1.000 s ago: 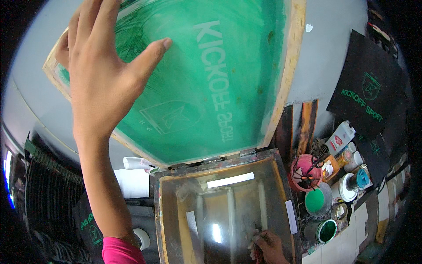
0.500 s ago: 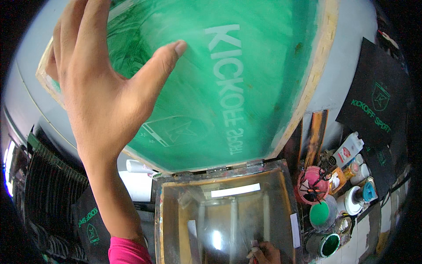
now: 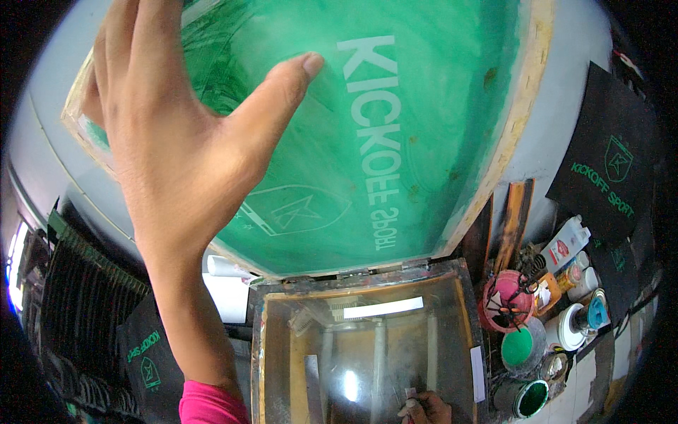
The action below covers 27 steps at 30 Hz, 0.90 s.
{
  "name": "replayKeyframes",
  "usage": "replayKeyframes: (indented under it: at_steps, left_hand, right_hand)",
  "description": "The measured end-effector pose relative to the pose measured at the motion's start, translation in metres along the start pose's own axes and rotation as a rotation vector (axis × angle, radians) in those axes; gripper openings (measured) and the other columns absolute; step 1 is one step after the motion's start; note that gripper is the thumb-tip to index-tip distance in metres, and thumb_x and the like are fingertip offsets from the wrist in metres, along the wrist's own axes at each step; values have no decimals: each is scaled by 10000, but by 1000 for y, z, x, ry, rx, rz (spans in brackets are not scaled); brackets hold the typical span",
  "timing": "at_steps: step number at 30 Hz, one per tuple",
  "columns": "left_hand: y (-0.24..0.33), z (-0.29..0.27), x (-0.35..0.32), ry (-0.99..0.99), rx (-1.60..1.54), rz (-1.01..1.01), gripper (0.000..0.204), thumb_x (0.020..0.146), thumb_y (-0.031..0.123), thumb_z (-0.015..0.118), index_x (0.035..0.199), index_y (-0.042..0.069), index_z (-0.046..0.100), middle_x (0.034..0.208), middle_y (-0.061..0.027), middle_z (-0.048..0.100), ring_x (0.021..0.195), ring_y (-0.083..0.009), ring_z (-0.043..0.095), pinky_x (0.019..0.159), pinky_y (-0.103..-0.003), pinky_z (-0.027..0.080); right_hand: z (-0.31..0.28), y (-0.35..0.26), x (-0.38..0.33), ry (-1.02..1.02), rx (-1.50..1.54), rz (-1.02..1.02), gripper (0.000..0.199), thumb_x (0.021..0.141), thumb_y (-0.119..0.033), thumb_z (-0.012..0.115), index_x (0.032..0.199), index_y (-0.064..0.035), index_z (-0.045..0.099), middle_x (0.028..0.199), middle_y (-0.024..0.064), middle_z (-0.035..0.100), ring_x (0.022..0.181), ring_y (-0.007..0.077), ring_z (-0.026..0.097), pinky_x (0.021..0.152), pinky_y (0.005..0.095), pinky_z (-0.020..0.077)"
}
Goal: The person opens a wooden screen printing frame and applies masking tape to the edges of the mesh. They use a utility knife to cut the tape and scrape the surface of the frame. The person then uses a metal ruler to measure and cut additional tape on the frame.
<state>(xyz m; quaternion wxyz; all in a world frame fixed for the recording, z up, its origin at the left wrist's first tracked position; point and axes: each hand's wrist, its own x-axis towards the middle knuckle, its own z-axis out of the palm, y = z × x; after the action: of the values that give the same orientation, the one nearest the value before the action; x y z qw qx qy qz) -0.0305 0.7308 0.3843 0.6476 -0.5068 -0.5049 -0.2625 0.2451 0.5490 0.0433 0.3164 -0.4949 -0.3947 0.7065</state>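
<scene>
My left hand (image 3: 191, 155) is raised in front of a green printing screen (image 3: 431, 141) with a wooden rim, its thumb stretched out and its fingers extended past the upper edge. The little-finger side overlaps the screen's left rim; whether it touches cannot be seen. The screen stands tilted up from hinges, with pale lettering and a shield shape on its mesh. Below lies a glass-topped frame (image 3: 360, 353) with white strips stuck on it. At the lower edge my right hand (image 3: 429, 410) is closed over the glass, fingertips pinched around something small and pale that I cannot make out.
On the right stand a pink bowl (image 3: 506, 302), a green-topped container (image 3: 518, 348), an open pot of dark green paint (image 3: 531, 400), a white bottle (image 3: 565, 244) and several tubs. Black printed sheets hang at right (image 3: 600, 155). A stack of black pieces (image 3: 92, 304) is at left.
My left hand has shifted slightly to the right across the screen, its thumb a little higher. My right hand stays pinched over the glass. The whole view has moved a little.
</scene>
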Motion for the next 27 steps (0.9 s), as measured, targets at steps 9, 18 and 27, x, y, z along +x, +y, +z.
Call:
replayKeyframes:
  at_steps: [9,18,27]
  left_hand:
    - [28,1,6,-66,-81,-167,984,720,282,790,1549,31,323,1521,-261,357,1431,-409,314,1188,-549,257]
    - [15,16,10,-14,-76,-123,1021,719,320,822,1532,2,292,1465,-246,393,1415,-401,346,1186,-535,223]
    - [29,11,24,-239,-1,-349,1026,698,371,826,1507,12,308,1435,-236,401,1393,-382,357,1185,-528,215]
  right_hand:
    - [3,-5,-2,32,-69,-53,146,1056,-132,547,1092,5,585,744,66,657,526,103,580,469,259,475]
    - [2,-4,-3,0,-29,-26,191,1053,-190,580,1090,-3,590,747,53,656,538,99,585,477,256,479]
    - [4,-13,-4,12,-33,-12,156,1032,-146,588,1073,2,610,727,57,661,535,102,589,483,259,489]
